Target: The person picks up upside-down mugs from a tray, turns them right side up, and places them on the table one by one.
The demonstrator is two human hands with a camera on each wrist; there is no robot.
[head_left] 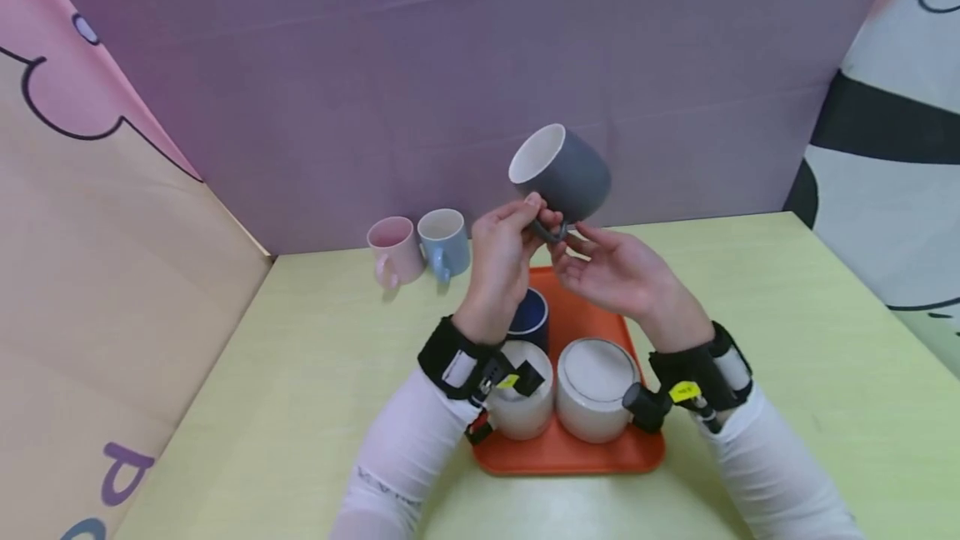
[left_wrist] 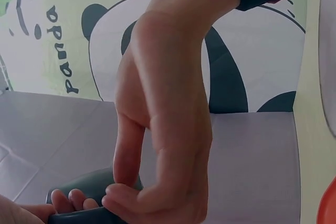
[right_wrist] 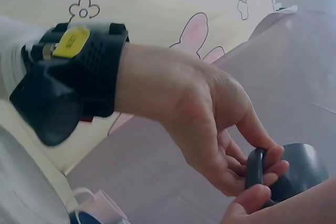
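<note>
**Grey mug held aloft by its handle**

Dark grey ceramic mug (head_left: 561, 169) hangs above the orange plastic tray (head_left: 600, 452), tilted, mouth facing up-left, handle down. Left hand (head_left: 501, 261) pinches the handle; right hand (head_left: 611, 273) fingers spread loosely just beside it, touching. The right wrist view shows fingers (right_wrist: 262, 169) round the handle; the head view alone shows 2 pastel mugs (head_left: 420, 250) on the yellow-green tabletop (head_left: 300, 373).
</note>
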